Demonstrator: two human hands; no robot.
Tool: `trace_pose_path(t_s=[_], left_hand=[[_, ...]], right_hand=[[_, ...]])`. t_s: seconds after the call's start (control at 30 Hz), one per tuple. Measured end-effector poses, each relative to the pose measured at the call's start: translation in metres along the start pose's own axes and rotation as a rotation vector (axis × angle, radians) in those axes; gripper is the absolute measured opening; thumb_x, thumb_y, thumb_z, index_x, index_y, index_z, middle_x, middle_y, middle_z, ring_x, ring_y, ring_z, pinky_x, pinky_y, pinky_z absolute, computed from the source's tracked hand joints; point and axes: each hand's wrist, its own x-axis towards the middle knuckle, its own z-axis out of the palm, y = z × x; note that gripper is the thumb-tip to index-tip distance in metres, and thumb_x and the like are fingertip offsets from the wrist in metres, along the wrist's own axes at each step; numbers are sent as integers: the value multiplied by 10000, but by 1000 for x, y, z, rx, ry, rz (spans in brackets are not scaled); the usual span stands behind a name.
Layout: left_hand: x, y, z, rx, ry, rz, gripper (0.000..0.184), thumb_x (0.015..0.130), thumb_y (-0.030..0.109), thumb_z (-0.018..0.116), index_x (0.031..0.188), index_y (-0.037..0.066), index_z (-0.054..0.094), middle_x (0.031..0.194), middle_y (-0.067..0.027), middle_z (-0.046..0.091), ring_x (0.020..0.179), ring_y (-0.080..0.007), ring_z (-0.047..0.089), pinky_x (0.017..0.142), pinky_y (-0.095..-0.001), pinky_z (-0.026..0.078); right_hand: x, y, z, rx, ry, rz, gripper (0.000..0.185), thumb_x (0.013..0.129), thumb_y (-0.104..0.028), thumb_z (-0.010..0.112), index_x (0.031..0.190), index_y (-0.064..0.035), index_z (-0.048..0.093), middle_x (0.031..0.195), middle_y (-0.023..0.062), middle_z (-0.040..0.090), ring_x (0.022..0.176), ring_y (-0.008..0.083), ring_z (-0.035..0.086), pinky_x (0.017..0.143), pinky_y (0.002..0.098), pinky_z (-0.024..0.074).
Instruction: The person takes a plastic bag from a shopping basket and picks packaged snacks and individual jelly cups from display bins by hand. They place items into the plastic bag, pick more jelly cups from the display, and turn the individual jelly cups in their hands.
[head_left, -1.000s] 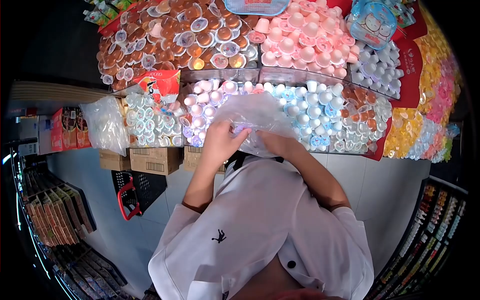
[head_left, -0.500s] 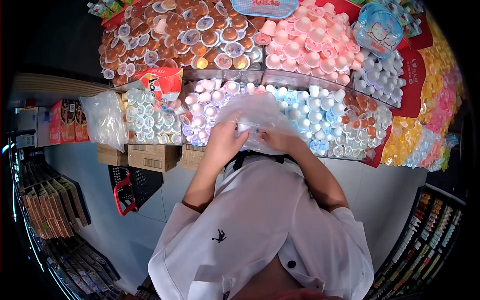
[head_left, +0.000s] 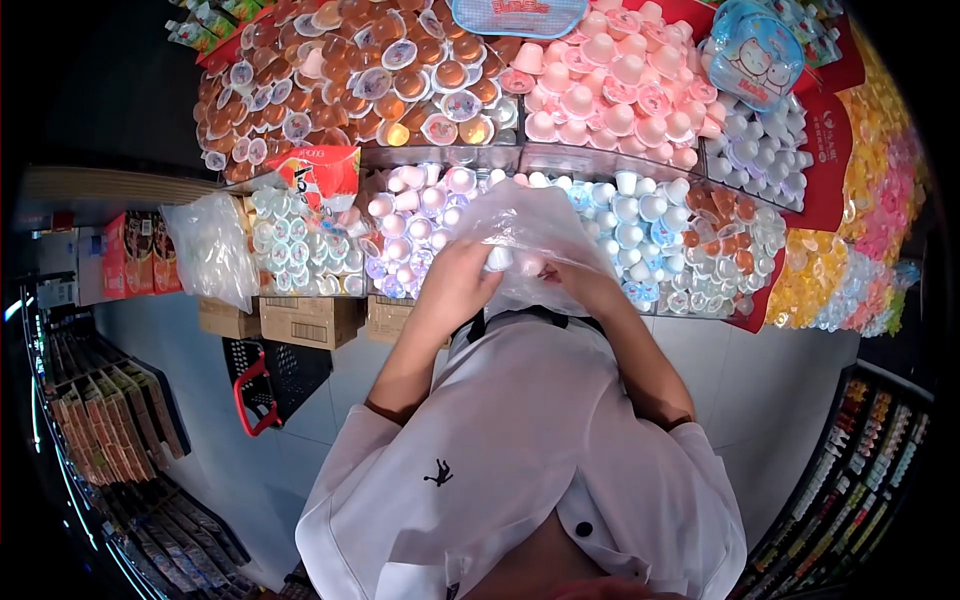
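Observation:
A clear plastic bag (head_left: 530,215) is spread in front of my waist, over the jelly cup bins. My left hand (head_left: 458,283) is at the bag's left side, its fingers closed round a small white jelly cup (head_left: 497,259). On the other side, my right hand (head_left: 583,286) pinches the bag, its fingertips partly covered by the film. Purple-white jelly cups (head_left: 400,225) lie just beyond my left hand, and blue-white ones (head_left: 628,232) lie beyond my right.
Brown jelly cups (head_left: 330,80) and pink jelly cups (head_left: 620,75) fill the back bins. A roll of clear bags (head_left: 208,252) hangs at the left, near a red packet (head_left: 322,178). Cardboard boxes (head_left: 310,322) and a black basket with a red handle (head_left: 258,392) are below.
My left hand has shifted slightly and its thumb has dropped, so more of the white cup shows. The bag has bulged and changed shape; the view has turned a little.

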Motion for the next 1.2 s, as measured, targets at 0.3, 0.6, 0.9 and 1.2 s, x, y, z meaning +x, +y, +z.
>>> trace_pose_path(t_s=[0.3,0.6,0.9,1.2], left_hand=[[3,5,0,257,-62,-18,295,815,139,743,1082,22,695,982,-196,679,949,-433,643,858,-499,517],[13,39,-1,-228,-31,19,393,833,32,720,1222,5,662,1098,-211,687,936,-362,713,807,-394,587],[27,69,7,-333,53,2,388,853,-5,730,1221,49,623,1170,-103,731,982,-217,743,818,-335,604],[24,99,32,-402,74,-48,441,901,4,738,1321,69,620,1166,-82,720,1034,-177,725,807,-302,597]], right_hand=[[-9,-14,-16,160,-34,-91,232,1031,-136,532,1202,-70,673,1010,28,694,848,145,643,681,277,495],[-25,-18,-22,507,-176,16,293,1073,-203,507,1236,-2,645,1015,73,713,838,144,669,711,289,540],[-57,-39,-36,705,-218,-102,431,1139,-311,386,1369,-14,598,1061,68,652,827,149,591,739,303,513],[-69,-37,-66,522,-231,-196,387,1038,-147,618,1396,-10,561,1088,48,626,878,135,589,783,286,496]])
